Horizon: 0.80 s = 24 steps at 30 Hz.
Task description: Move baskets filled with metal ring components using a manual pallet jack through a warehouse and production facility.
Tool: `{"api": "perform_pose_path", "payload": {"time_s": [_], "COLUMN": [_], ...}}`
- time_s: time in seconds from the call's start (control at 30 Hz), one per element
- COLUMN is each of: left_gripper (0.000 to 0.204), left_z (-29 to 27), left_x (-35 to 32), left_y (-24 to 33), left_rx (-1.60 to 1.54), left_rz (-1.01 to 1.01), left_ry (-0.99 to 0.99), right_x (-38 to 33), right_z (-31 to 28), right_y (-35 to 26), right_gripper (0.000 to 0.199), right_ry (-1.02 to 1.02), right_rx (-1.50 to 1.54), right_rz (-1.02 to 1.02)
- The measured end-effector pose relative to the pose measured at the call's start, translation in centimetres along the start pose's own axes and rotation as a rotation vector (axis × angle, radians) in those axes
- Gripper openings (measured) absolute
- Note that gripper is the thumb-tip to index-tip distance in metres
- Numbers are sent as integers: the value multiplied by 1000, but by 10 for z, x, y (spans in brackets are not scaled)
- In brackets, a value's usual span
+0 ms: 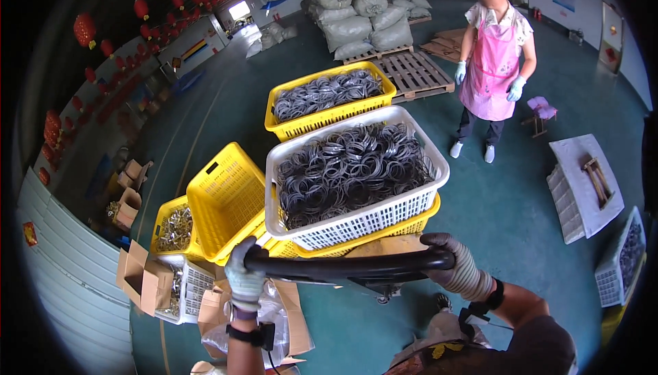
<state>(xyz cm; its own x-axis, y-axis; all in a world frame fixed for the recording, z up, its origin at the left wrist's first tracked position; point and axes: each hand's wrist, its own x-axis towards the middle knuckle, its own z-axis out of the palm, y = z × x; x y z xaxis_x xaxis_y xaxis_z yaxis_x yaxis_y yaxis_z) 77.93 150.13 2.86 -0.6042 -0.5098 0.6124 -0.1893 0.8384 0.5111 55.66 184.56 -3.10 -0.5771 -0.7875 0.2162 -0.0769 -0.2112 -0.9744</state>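
Our left hand (245, 273) and right hand (458, 265) wrap the handle (349, 267); just beyond, we see a white crate (373, 220) of rings (349, 169) atop a yellow crate (415, 225).

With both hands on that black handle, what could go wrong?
1. Heaped grey rings could spill from the white basket if jolted.
2. It's stacked on a yellow crate, so it might slide.
3. The person in the pink apron stands beyond, to the right, and could get bumped.
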Motion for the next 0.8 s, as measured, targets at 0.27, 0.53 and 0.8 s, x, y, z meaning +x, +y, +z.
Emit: {"api": "perform_pose_path", "payload": {"time_s": [0.27, 0.53, 0.8], "left_gripper": [32, 27, 17], "left_z": [29, 103, 217], "left_x": [40, 93, 147], "left_y": [-39, -39, -41], "left_rx": [-143, -220, -363], "left_rz": [194, 268, 225], "left_ry": [13, -88, -143], "right_x": [-11, -23, 16], "right_z": [39, 43, -15], "right_y": [-38, -14, 17], "right_gripper": [43, 37, 34], "right_ry": [18, 258, 536], "right_rx": [-354, -400, -179], "right_rz": [-268, -228, -146]}}
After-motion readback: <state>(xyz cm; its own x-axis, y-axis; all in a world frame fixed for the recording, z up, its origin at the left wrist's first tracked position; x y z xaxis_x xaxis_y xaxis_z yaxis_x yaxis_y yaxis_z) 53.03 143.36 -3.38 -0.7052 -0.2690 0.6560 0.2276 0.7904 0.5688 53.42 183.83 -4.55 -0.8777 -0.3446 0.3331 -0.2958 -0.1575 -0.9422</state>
